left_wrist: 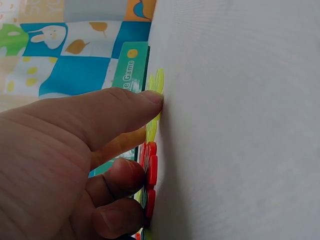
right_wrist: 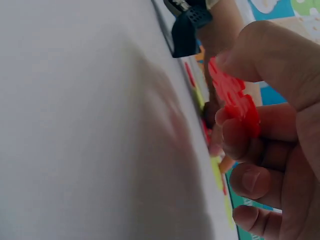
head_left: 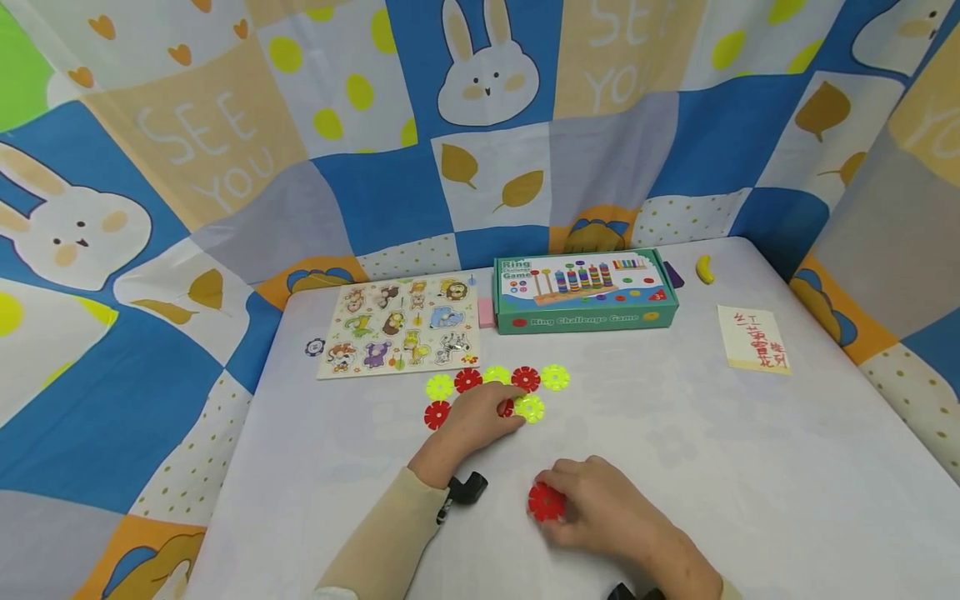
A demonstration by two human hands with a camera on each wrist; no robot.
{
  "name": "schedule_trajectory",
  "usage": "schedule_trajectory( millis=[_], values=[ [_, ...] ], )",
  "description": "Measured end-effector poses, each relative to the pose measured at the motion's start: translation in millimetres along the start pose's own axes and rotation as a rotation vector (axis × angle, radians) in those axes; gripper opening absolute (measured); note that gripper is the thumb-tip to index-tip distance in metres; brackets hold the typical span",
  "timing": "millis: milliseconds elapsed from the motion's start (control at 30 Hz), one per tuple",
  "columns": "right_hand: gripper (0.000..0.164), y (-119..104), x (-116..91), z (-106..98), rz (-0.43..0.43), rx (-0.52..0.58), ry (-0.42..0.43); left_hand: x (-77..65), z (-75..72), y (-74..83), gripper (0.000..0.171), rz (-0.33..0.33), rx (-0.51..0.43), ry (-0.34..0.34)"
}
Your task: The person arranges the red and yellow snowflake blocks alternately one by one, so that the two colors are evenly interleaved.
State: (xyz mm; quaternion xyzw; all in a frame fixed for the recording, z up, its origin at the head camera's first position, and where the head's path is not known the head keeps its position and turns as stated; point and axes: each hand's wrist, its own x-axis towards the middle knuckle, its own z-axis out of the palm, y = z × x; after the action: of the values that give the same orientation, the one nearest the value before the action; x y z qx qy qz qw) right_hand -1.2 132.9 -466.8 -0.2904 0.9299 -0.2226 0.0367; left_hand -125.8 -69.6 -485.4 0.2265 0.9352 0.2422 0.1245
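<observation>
Red and yellow plastic snowflake discs lie flat in two rows, the colours alternating in the far row, from a yellow disc point(head_left: 439, 387) to another yellow disc point(head_left: 556, 377). My left hand point(head_left: 476, 417) reaches over the near row and hides part of it, between a red disc point(head_left: 437, 415) and a yellow snowflake disc point(head_left: 532, 408). Its thumb and index finger pinch that yellow disc at the row's right end. Nearer the body, my right hand point(head_left: 607, 510) holds a red snowflake disc point(right_wrist: 235, 97) between thumb and fingers, raised over the white tabletop.
Behind the rows lie an animal puzzle board point(head_left: 405, 325) and a green Ring Challenge Game box point(head_left: 588, 319). A pink block point(head_left: 487, 313) sits between them. Farther right are a toy banana point(head_left: 704, 269) and a handwritten card point(head_left: 753, 339). A patterned cloth hangs behind the table.
</observation>
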Motion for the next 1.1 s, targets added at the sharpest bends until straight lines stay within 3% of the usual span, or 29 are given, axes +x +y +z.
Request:
schedule_trajectory(
  millis=[233,500,833,1100],
  values=[
    [0.042,5.5,16.1,-19.5,0.060,-0.006,0.046,0.2,0.5,0.2,0.048,-0.012,0.014,-0.010],
    [0.044,32.0,40.2,-26.5,0.119,0.005,0.135,0.4,-1.1,1.0,0.047,-0.006,0.014,-0.015],
    [0.053,69.9,54.1,-13.8,0.264,0.049,0.196,0.5,-1.9,1.7,0.046,-0.020,0.004,-0.027],
    [0.056,83.9,52.7,-3.9,0.273,-0.030,0.254,-0.6,-2.6,1.4,0.046,-0.024,0.003,-0.030]
  ],
)
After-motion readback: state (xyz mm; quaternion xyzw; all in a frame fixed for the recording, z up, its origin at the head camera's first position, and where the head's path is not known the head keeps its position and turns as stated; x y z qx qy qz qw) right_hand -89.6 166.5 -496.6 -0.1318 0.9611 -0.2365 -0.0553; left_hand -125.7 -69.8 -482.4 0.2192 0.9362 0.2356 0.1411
